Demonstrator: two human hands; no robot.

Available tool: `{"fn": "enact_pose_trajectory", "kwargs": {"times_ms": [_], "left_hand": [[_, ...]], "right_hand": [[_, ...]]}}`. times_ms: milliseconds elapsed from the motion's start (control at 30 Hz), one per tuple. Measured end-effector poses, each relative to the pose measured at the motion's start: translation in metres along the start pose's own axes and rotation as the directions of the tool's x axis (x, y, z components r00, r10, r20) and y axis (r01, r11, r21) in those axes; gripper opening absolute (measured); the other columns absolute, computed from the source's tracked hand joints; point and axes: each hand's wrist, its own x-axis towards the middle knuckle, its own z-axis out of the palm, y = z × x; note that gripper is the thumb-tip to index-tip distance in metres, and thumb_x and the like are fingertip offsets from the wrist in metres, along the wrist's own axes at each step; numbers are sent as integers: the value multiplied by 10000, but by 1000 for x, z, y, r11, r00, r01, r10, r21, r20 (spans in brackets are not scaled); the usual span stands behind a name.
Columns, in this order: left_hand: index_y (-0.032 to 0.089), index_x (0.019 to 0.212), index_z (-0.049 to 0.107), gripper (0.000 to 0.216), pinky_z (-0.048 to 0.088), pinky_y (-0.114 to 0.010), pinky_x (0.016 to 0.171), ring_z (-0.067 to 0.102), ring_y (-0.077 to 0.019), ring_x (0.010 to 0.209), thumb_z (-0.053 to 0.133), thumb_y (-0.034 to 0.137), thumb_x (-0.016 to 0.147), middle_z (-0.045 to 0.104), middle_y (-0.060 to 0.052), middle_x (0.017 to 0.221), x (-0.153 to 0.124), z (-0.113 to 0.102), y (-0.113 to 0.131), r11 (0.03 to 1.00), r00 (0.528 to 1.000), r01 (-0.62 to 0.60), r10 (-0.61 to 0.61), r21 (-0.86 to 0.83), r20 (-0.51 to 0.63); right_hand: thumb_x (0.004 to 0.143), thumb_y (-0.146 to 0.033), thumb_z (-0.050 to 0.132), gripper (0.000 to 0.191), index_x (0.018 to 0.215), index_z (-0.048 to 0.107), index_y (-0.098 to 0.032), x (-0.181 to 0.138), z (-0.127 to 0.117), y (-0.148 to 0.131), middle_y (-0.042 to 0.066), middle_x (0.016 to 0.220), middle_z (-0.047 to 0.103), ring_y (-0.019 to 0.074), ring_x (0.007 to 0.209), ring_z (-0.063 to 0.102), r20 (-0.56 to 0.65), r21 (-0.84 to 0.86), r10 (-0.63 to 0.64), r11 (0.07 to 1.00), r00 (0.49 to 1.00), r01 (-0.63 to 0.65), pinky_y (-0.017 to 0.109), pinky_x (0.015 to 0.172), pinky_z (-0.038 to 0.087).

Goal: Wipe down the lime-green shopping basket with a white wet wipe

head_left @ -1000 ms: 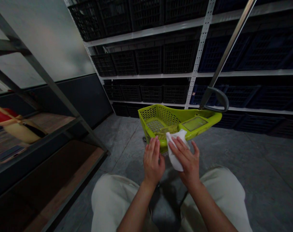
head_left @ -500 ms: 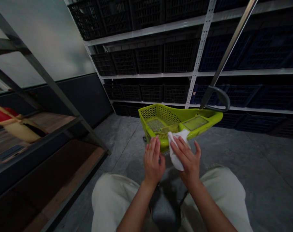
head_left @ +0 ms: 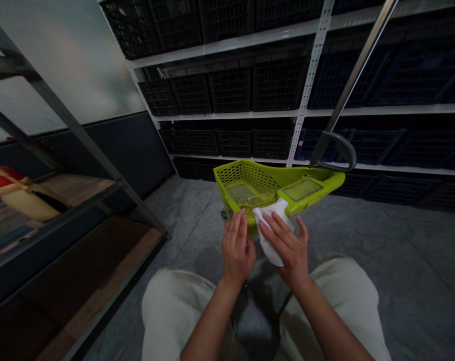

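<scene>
A lime-green plastic basket (head_left: 306, 192) with a perforated wall stands on the grey floor in front of me, a grey handle (head_left: 342, 148) and metal pole rising from its right end. My left hand (head_left: 236, 249) lies flat with fingers together against the basket's near wall. My right hand (head_left: 287, 248) presses a white cloth (head_left: 269, 239) against the same wall, fingers spread over it. My knees in pale trousers show below.
Shelves full of dark plastic crates (head_left: 272, 85) line the back wall. A metal rack (head_left: 80, 200) with wooden shelves stands at the left, holding a red and cream object (head_left: 20, 198). Grey floor (head_left: 400, 250) stretches to the right.
My right hand with the cloth has slid slightly left along the basket's wall. The left hand has stayed in place.
</scene>
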Motion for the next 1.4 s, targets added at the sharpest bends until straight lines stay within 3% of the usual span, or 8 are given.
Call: {"fn": "enact_pose_trajectory", "kwargs": {"times_ms": [200, 367, 467, 700, 933, 1133, 1233, 1400], "left_hand": [[148, 1546, 232, 694, 337, -403, 1175, 327, -189, 1474, 431, 41, 890, 511, -152, 1476, 1, 1, 2, 1000, 1000, 1, -1, 5, -5], [138, 1540, 250, 635, 340, -415, 1172, 320, -205, 1477, 432, 109, 933, 489, -171, 1490, -1, 1, 1, 1000, 1000, -15, 15, -25, -17], [143, 1540, 258, 638, 333, -412, 1177, 328, -207, 1473, 437, 102, 929, 490, -169, 1490, 0, 1, 0, 1000, 1000, -17, 17, -24, -17], [154, 1549, 231, 693, 328, -404, 1180, 340, -196, 1468, 432, 48, 895, 506, -156, 1481, 2, 2, 4, 1000, 1000, 2, -2, -1, -8], [140, 1543, 248, 627, 322, -398, 1182, 320, -200, 1477, 433, 136, 944, 453, -174, 1517, -2, 3, 1, 999, 998, -37, 35, -27, -53], [158, 1547, 240, 693, 324, -408, 1182, 332, -196, 1471, 438, 41, 893, 505, -152, 1482, 2, 4, 3, 1000, 1000, 3, -3, -12, -9], [163, 1550, 225, 703, 330, -410, 1179, 321, -187, 1476, 444, 44, 893, 498, -153, 1487, 2, 4, 5, 1000, 1000, 15, -16, -15, -17], [165, 1547, 238, 656, 350, -407, 1168, 335, -192, 1469, 443, 97, 927, 478, -163, 1501, 1, 4, 3, 1000, 999, 10, -11, -29, -38]], "right_hand": [[972, -217, 421, 448, 1405, 494, -305, 2, -6, 23, 58, 1423, 574, 210, 1377, 479, -186, -94, 205, 970, 961, -225, 499, 1206, 140], [985, -197, 349, 478, 1451, 432, -261, 4, 2, -19, 68, 1399, 595, 181, 1382, 471, 3, 23, 10, 1000, 1000, -10, 476, 1220, 124], [982, -204, 364, 488, 1460, 421, -281, 2, 0, -14, 49, 1387, 608, 179, 1369, 486, 24, 22, -40, 999, 999, 40, 470, 1228, 97], [952, -190, 420, 491, 1423, 470, -319, 5, -10, 21, 47, 1430, 568, 214, 1378, 478, -156, -100, 230, 964, 961, -247, 503, 1207, 105], [967, -195, 367, 493, 1451, 429, -257, 13, -3, -19, 48, 1436, 564, 164, 1407, 434, 97, 50, -41, 998, 994, 36, 444, 1225, 77], [951, -193, 415, 486, 1421, 466, -302, 12, -16, 20, 46, 1429, 571, 202, 1393, 458, -20, -65, 152, 986, 988, -153, 486, 1209, 88], [932, -172, 426, 514, 1426, 457, -309, 15, -15, 13, 45, 1433, 567, 214, 1401, 447, -61, -106, 239, 964, 969, -244, 503, 1206, 84], [941, -171, 393, 507, 1437, 437, -273, 21, -8, -18, 61, 1451, 549, 180, 1409, 434, 102, 38, 85, 995, 991, -89, 455, 1219, 101]]}}
